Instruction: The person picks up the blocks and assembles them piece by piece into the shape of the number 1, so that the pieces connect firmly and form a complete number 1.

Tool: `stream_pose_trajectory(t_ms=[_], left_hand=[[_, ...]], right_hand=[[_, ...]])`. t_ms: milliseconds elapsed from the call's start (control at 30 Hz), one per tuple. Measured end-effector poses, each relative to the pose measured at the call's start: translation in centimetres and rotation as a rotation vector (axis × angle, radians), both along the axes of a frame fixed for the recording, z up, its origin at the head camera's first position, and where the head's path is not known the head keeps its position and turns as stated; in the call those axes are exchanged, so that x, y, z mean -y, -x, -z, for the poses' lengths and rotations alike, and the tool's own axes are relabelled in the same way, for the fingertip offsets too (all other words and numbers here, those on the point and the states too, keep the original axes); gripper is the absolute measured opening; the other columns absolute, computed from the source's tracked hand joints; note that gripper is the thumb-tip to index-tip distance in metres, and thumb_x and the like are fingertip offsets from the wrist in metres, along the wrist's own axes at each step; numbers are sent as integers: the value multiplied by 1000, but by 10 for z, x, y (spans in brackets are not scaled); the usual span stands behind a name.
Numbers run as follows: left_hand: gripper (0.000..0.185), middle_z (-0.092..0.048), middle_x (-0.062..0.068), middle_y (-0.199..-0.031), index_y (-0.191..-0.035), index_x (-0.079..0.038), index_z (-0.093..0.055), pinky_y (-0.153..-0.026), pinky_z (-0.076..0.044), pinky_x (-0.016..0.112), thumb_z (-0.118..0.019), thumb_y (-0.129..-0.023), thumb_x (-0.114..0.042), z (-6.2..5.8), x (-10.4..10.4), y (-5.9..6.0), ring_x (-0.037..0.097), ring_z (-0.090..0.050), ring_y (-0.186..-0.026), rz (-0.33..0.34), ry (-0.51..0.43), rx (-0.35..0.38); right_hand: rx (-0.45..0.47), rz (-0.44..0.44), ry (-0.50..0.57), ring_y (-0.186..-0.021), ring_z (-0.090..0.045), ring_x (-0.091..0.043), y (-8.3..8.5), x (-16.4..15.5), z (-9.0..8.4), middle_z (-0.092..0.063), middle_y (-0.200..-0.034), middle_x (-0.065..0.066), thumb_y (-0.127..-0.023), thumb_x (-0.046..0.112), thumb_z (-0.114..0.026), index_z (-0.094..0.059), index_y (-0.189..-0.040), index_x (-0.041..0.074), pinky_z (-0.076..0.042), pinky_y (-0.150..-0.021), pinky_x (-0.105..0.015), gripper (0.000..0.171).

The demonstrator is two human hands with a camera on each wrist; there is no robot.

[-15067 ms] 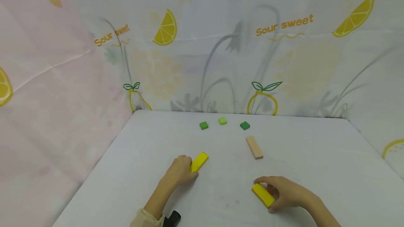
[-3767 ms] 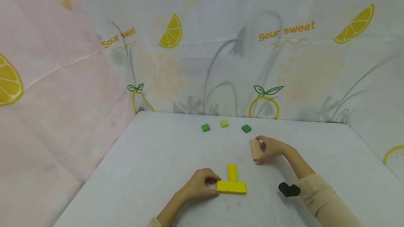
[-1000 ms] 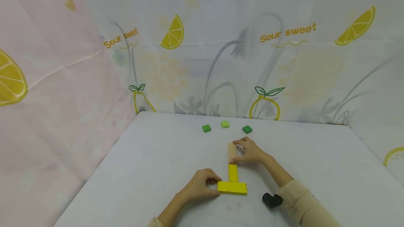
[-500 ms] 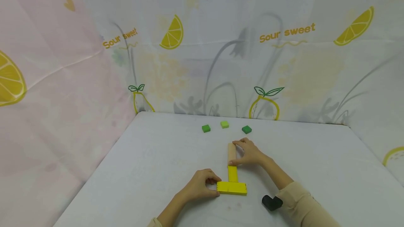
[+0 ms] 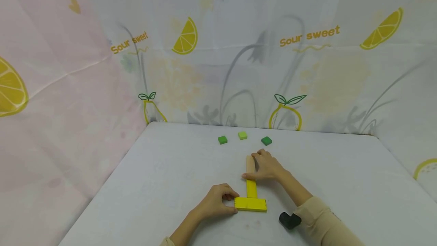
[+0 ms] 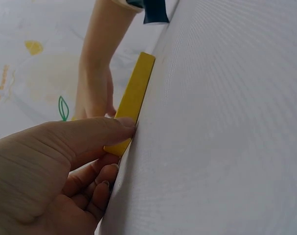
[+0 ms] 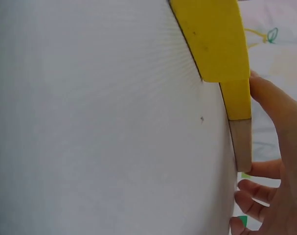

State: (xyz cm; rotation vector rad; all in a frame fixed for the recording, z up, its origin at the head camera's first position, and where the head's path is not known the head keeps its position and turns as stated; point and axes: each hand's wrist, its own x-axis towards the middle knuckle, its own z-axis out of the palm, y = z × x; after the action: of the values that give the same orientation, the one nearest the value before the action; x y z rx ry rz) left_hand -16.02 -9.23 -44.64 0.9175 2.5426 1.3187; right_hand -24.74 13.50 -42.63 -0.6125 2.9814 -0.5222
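Three blocks form an upside-down T on the white table. A yellow block (image 5: 250,204) lies crosswise nearest me; my left hand (image 5: 217,201) pinches its left end between thumb and fingers. A second yellow block (image 5: 251,190) runs straight away from its middle. End to end with that one lies a plain wooden block (image 5: 250,163). My right hand (image 5: 269,167) spans the wooden block, index finger at its far end. The right thumb (image 7: 268,95) reaches across near the seam, against the second yellow block (image 7: 237,100) in the right wrist view.
Beyond the blocks sit three small green squares: a mid-green one (image 5: 222,140), a light green one (image 5: 242,135) and a dark green one (image 5: 266,141). A lemon-print cloth (image 5: 218,67) hangs behind the table (image 5: 164,185). A black wrist device (image 5: 290,220) hangs under the right sleeve.
Earlier the yellow blocks were apart, then joined in a T. The right hand brought the wooden block left, to the stem's end. Lately its thumb has slid left across the seam.
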Motion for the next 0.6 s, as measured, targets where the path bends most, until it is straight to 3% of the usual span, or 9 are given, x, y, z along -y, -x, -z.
stream_pose_trajectory(t_ms=[600], left_hand=[[30, -63, -3, -87, -98, -2, -72, -70, -47, 18, -80, -72, -12, -1, 0, 0, 0, -51, -75, 1, 12, -7]], right_hand=[[-18, -6, 67, -108, -47, -36, -2, -3, 4, -48, -122, -22, -70, 62, -71, -51, -128, -4, -45, -88, -51, 90]])
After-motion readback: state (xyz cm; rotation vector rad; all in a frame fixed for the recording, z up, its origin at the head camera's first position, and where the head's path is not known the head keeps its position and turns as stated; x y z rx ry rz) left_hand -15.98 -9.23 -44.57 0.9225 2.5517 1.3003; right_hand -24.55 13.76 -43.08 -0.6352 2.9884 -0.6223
